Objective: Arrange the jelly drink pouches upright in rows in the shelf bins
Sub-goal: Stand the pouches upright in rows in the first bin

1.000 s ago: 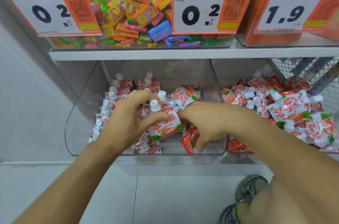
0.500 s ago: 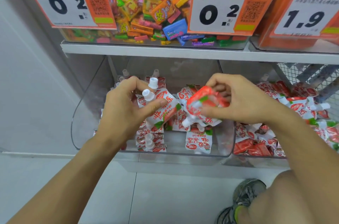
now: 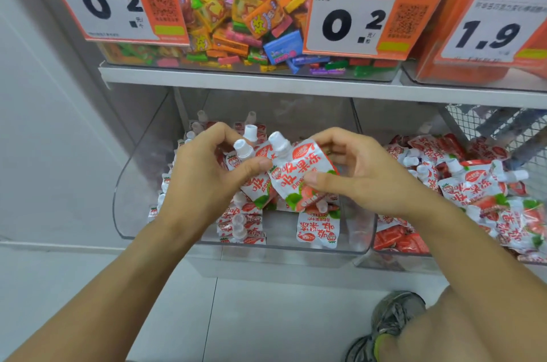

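Head view, mid-sorting: right hand (image 3: pixel 364 172) pinched a jelly drink pouch (image 3: pixel 299 178) between thumb and curled fingers, spout up and tilted left, held above the left clear bin (image 3: pixel 127 184). Left hand (image 3: pixel 207 181) gripped a second pouch (image 3: pixel 254 181) just beside it, thumb across the front, the two pouches overlapping. Judged step: gathering pouches into an upright bundle before seating them. Next move likely called for lowering them, caps up, against the standing rows at the bin's left. Pouches were white with red lettering, strawberry print and white screw caps. Loose heap (image 3: pixel 473 184) remained in the right bin.
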A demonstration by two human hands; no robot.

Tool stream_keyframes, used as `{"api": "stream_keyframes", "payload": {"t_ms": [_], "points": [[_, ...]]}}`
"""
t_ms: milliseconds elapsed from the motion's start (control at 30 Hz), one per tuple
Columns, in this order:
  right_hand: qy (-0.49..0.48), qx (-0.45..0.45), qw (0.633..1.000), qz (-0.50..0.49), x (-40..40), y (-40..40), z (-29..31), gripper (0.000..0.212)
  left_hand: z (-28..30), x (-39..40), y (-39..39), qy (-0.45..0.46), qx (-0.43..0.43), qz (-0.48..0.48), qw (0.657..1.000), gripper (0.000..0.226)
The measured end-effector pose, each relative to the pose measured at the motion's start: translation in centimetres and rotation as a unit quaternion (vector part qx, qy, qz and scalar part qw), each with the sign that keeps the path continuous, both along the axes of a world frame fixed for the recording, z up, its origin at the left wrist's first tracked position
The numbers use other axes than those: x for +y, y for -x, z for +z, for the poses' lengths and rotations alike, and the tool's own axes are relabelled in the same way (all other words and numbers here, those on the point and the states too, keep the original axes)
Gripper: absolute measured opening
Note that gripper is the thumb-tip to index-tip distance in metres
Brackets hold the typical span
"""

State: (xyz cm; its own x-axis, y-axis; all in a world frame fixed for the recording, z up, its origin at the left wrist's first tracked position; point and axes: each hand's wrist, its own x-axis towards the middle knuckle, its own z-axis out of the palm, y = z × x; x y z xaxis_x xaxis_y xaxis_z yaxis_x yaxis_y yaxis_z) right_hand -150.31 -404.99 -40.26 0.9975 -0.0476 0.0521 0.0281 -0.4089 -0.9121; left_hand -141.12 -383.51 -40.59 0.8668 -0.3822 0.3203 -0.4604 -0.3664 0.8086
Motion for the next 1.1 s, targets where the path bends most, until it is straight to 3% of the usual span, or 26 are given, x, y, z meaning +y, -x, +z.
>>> {"api": "stream_keyframes", "payload": {"t_ms": [233, 467, 600, 667, 733, 800, 867, 967, 1100], "points": [[-0.038, 0.013, 0.999, 0.032, 1.9, -1.1, 0.0, 0.040, 0.3, 1.4, -0.6, 0.034, 0.050, -0.033, 0.998, 0.039], [0.039, 0.012, 0.999, 0.034, 2.2, -2.1, 0.2, 0.050, 0.5, 2.3, -0.8, -0.022, 0.004, -0.047, 0.999, 0.033], [0.133, 0.005, 0.991, -0.012, 3.6, -2.4, 0.1, 0.061, 0.4, 2.7, -1.2, -0.087, -0.059, -0.044, 0.993, 0.026], [0.111, 0.025, 0.993, 0.006, 3.1, -2.3, 0.5, 0.060, 0.6, 2.9, -1.2, -0.085, -0.067, -0.046, 0.993, 0.024], [0.177, 0.064, 0.982, 0.029, 1.5, -2.6, 1.6, 0.069, 0.9, 3.1, -1.1, -0.089, -0.075, -0.044, 0.992, 0.024], [0.352, 0.113, 0.927, 0.057, 0.3, -3.6, 2.2, 0.086, 1.2, 3.6, -1.3, -0.088, -0.084, -0.041, 0.992, 0.026], [0.507, 0.196, 0.832, 0.111, 0.5, -4.9, 1.4, 0.111, 1.5, 4.3, -1.6, -0.076, -0.091, -0.038, 0.992, 0.030], [0.574, 0.314, 0.734, 0.183, 2.0, -6.2, -2.2, 0.154, 1.8, 5.5, -2.0, -0.081, -0.109, -0.023, 0.990, 0.034], [0.605, 0.329, 0.702, 0.181, 2.8, -7.0, -5.1, 0.168, 1.8, 6.6, -2.7, -0.103, -0.134, -0.007, 0.986, 0.032]]}}
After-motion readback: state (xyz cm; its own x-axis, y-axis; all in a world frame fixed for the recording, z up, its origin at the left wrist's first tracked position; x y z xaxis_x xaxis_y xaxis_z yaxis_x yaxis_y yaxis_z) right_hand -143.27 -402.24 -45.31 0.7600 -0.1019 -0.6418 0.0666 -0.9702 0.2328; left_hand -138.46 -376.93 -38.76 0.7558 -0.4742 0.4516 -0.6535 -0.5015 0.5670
